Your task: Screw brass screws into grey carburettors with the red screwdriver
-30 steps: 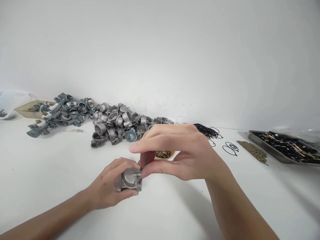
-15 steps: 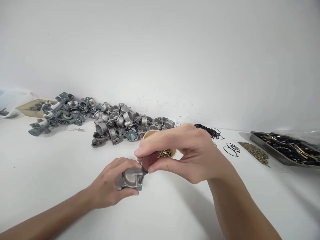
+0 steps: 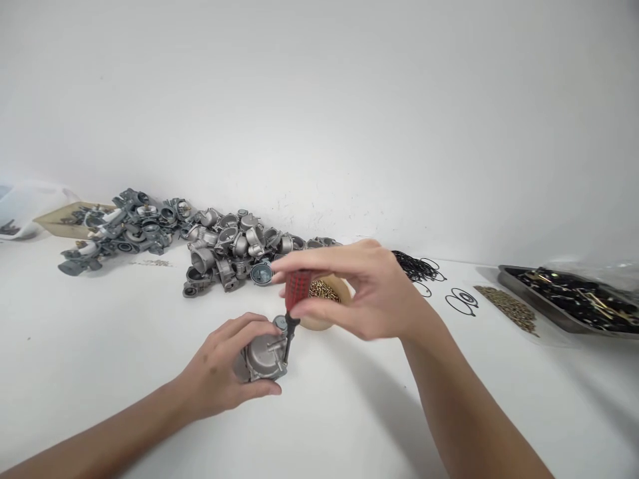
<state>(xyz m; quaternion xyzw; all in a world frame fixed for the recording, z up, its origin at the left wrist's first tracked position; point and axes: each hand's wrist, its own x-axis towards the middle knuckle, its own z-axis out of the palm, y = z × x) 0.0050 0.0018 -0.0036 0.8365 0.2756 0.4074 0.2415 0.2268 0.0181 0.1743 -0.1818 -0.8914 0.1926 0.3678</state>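
A silver-grey carburetor is gripped by my left hand, with the fingers over its far side and the thumb along its near side. Its rounded float bowl faces up. My right hand holds a screwdriver by its red and black handle, between thumb and fingers. The shaft points down, and its tip is at the right edge of the carburetor. Right behind the screwdriver stands a tan bowl holding many small brass-coloured screws, partly covered by my right hand.
Silver float bowls lie heaped along the wall, beside a pile of darker carburetor bodies and a yellowish tray. To the right are black rubber rings, a spread of small brass-coloured parts and a metal tray of black parts.
My right hand has risen and shifted slightly left with the screwdriver, which now stands more upright with its shaft in view. My left hand still holds the carburetor in nearly the same place.
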